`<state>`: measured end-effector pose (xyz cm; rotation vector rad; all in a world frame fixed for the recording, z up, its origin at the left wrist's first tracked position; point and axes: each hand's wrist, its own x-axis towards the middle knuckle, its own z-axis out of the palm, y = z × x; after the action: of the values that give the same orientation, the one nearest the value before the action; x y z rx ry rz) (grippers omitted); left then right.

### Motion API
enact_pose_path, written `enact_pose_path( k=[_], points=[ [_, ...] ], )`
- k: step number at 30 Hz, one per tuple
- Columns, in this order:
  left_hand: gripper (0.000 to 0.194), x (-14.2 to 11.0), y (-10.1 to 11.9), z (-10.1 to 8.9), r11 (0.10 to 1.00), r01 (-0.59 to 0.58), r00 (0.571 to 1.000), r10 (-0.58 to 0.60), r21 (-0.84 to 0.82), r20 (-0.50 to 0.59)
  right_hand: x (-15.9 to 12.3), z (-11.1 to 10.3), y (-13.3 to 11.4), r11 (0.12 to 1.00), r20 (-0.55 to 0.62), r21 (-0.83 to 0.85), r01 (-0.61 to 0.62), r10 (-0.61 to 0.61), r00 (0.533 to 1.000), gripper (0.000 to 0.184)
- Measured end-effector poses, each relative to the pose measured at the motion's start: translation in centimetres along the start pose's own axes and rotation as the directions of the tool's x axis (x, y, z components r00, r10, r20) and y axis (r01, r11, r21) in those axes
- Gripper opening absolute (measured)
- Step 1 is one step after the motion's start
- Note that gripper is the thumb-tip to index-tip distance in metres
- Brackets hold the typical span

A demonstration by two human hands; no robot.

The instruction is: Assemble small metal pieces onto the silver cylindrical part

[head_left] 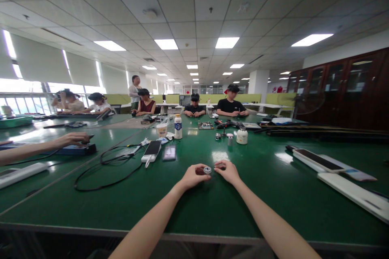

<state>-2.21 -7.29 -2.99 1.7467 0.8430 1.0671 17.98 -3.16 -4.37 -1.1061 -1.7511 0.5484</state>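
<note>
My left hand [194,176] is closed around a small round metal part [207,170], gripped between thumb and fingers just above the green table [188,206]. The part's top is silvery, with dark spots or holes. Just to its right is my right hand [227,172], its fingers curled in towards the thumb. Whatever sits between those fingertips, if anything, is too small to make out. A narrow gap separates the right fingertips from the metal part.
Ahead stand a bottle [178,126], a paper cup [161,130], a white jar [242,136] and a small grey cylinder [230,141]. A phone [152,148] and black cable [106,189] lie left. Long white devices [354,194] lie right. A co-worker's hand [75,139] is at far left.
</note>
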Motion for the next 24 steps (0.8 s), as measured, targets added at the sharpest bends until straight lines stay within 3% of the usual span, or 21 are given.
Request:
enact_pose_path(
  k=[6, 10, 18, 24],
  points=[
    [0.043, 0.0, -0.1, 0.0, 1.0, -0.013, 1.0, 0.013, 0.016, -0.012, -0.4, -0.1, -4.0, 0.97, -0.12, 0.197, 0.143, -0.121, 0.985, 0.022],
    [0.043, 0.1, -0.4, 0.0, 1.0, -0.02, 1.0, 0.02, -0.004, -0.016, -1.5, -0.1, -6.4, 0.952, -0.079, 0.216, 0.217, -0.204, 0.976, 0.022],
    [0.045, 0.0, -0.5, 0.1, 0.999, -0.021, 1.0, 0.02, -0.024, -0.021, -2.1, 0.8, -6.4, 0.953, 0.023, 0.173, 0.25, -0.257, 0.966, 0.017],
    [0.044, 0.1, -0.3, -0.1, 1.0, -0.011, 1.0, 0.011, -0.017, -0.014, -1.8, 0.0, -7.1, 0.982, -0.23, 0.129, 0.135, -0.102, 0.968, 0.023]
  ],
)
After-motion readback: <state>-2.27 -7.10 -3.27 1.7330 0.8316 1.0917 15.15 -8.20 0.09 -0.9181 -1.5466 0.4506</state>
